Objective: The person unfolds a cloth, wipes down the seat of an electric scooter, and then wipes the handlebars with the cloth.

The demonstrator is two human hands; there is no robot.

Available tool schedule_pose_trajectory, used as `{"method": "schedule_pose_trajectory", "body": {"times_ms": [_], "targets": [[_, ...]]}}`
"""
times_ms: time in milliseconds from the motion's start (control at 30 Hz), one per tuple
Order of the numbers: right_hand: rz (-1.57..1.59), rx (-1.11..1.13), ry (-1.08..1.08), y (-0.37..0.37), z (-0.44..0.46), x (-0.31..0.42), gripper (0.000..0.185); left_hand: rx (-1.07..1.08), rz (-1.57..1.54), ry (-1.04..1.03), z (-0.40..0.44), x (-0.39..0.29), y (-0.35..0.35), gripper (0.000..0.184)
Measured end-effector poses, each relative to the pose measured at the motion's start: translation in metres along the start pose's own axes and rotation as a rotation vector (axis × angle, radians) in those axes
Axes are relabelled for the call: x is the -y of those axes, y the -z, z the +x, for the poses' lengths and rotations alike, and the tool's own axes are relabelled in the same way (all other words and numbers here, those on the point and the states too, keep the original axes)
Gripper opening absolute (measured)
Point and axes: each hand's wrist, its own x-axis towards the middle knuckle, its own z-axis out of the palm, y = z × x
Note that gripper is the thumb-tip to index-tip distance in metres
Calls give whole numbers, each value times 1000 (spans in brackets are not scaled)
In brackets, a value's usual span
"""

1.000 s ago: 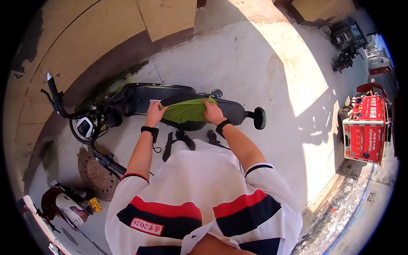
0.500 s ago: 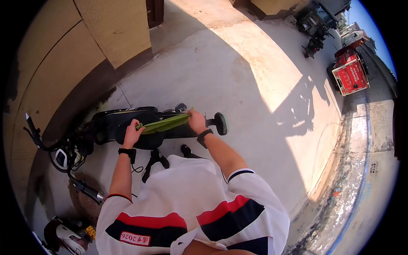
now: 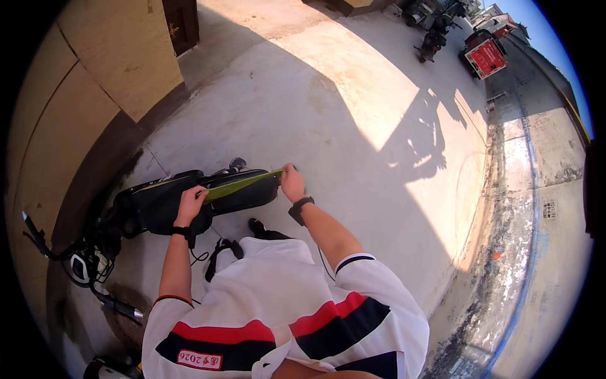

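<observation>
- Since the earlier frames, the green cloth (image 3: 243, 185) has narrowed from a broad panel over the seat (image 3: 252, 200) to a slim, straight strip. The camera view has also turned, so the scooter (image 3: 148, 205) appears lower and further left.
- Left hand (image 3: 189, 204): thumb and fingers pinch the near-left end of the green cloth.
- Right hand (image 3: 292, 183): pinches the opposite end; the exact finger arrangement is partly hidden.
- Effect of the change: both ends are secured and the green cloth appears to be under tension, judged to be held stretched rather than laid flat.
- Cloth position: spans the gap between the hands, across the seat as viewed from above. Contact with the seat cannot be confirmed from this angle.
- Wrists: a dark band is worn on each, the left band (image 3: 182, 232) and the right band (image 3: 300, 209).
- Scooter orientation: handlebar (image 3: 39, 240) toward the left, seat toward the right.
- Surroundings: pale ground (image 3: 271, 120) beneath, a yellowish wall (image 3: 120, 44) at upper left, and a red box vehicle (image 3: 487, 59) well apart at upper right.
</observation>
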Motion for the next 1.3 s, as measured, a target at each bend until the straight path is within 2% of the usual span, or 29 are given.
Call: {"method": "schedule_pose_trajectory", "body": {"times_ms": [100, 200, 267, 400, 567, 667, 800, 833, 1000, 1200, 1300], "targets": [[-12, 7, -56, 5, -12, 4, 18, -26, -18, -85, 1, 5, 2, 15], [95, 41, -76, 5, -23, 12, 20, 6, -1, -6, -8, 3, 17, 14], [48, 40, -36, -3, -33, 19, 19, -24, 24, 10, -22, 14, 25, 14], [-22, 102, 18, -24, -54, 53, 19, -71, 19, 77, -62, 66, 42, 15], [-70, 323, 37, -39, -90, 108, 19, -165, 86, 268, -118, 122, 64, 18], [-41, 387, 130, -50, -107, 120, 19, -198, 139, 346, -143, 148, 69, 19], [-63, 396, 151, -61, -119, 116, 18, -158, 161, 392, -161, 127, 79, 19], [-67, 386, 126, -60, -119, 112, 18, -86, 125, 413, -158, 119, 82, 20], [-109, 331, -17, -58, -119, 71, 20, -49, 62, 130, -145, 97, 65, 16], [-172, 252, -156, -47, -101, 22, 22, -71, 89, 46, -112, 63, 14, 15], [-147, 216, -198, -39, -88, -2, 22, 12, 103, 62, -97, 52, -8, 14]]}}
